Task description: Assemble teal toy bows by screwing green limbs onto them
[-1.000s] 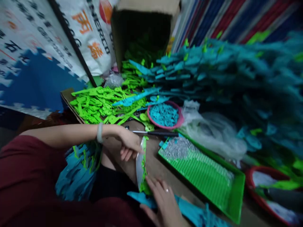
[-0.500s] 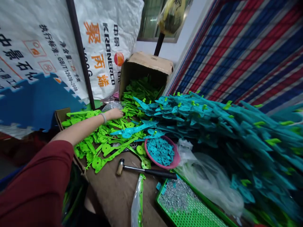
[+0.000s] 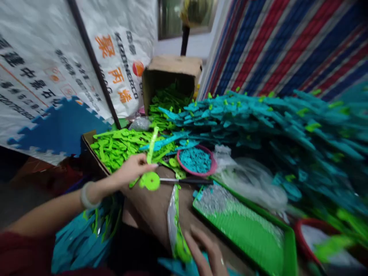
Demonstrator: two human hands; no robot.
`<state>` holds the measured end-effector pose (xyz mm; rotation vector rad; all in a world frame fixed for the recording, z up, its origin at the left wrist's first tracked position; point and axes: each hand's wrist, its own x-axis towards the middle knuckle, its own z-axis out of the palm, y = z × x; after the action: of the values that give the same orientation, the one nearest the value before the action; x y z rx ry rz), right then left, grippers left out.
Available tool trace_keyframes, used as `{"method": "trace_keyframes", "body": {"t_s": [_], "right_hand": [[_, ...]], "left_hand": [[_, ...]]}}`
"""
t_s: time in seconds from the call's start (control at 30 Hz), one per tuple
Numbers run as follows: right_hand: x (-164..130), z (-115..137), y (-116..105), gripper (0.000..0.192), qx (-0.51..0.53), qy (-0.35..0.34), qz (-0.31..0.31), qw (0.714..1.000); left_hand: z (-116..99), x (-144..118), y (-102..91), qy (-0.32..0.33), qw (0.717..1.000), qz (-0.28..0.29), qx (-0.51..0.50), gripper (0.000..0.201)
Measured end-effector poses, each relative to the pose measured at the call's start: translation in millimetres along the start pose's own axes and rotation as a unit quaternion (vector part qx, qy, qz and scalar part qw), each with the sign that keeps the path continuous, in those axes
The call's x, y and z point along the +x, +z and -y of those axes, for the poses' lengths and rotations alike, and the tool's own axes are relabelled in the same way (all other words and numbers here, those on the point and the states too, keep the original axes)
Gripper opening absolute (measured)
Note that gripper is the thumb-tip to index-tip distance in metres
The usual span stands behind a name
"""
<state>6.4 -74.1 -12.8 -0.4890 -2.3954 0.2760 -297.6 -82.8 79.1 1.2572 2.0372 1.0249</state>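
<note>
Head view: left hand (image 3: 130, 172) pinches green part (image 3: 151, 165), long axis upright; right hand (image 3: 205, 251) rests open by bag (image 3: 172, 218).

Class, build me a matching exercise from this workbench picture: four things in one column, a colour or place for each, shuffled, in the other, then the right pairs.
Things:
1. round bowl
2. cardboard box
3. long flat part
4. flat tray

Descriptions:
A. held in the left hand
B. lying on its side, spilling green parts
C. pink, filled with teal bits
D. green, by the right hand

Pairs: 1-C, 2-B, 3-A, 4-D
</note>
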Motion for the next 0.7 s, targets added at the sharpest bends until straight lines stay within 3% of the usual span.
{"method": "trace_keyframes", "body": {"t_s": [0.1,0.2,0.3,0.37,0.4,0.47,0.57,0.7], "right_hand": [[16,24,-16,0.066,-0.022,-0.013,0.027,0.999],[20,23,-16,0.053,-0.016,0.010,0.077,0.997],[4,15,-27,0.051,0.027,0.068,0.102,0.992],[-8,10,-39,0.053,0.055,0.105,0.111,0.987],[-13,9,-44,0.052,0.064,0.118,0.122,0.983],[-21,10,-52,0.049,0.072,0.130,0.156,0.977],[-29,16,-51,0.044,0.065,0.124,0.210,0.968],[-26,16,-35,0.045,0.035,0.122,0.217,0.968]], "left_hand": [[-3,-65,80.9,-0.081,0.970,0.092,-0.212,0.047],[-1,-92,112.6,-0.095,0.953,0.135,-0.254,0.045],[6,-72,102.8,0.042,0.978,0.161,-0.127,0.039],[13,-42,88.8,0.182,0.977,0.100,0.049,0.025],[17,-25,84.0,0.231,0.960,0.062,0.149,0.019],[27,7,82.7,0.261,0.905,0.060,0.330,0.020],[39,35,94.2,0.236,0.904,0.058,0.350,0.018],[37,24,97.0,0.261,0.913,-0.048,0.310,0.022]]}}
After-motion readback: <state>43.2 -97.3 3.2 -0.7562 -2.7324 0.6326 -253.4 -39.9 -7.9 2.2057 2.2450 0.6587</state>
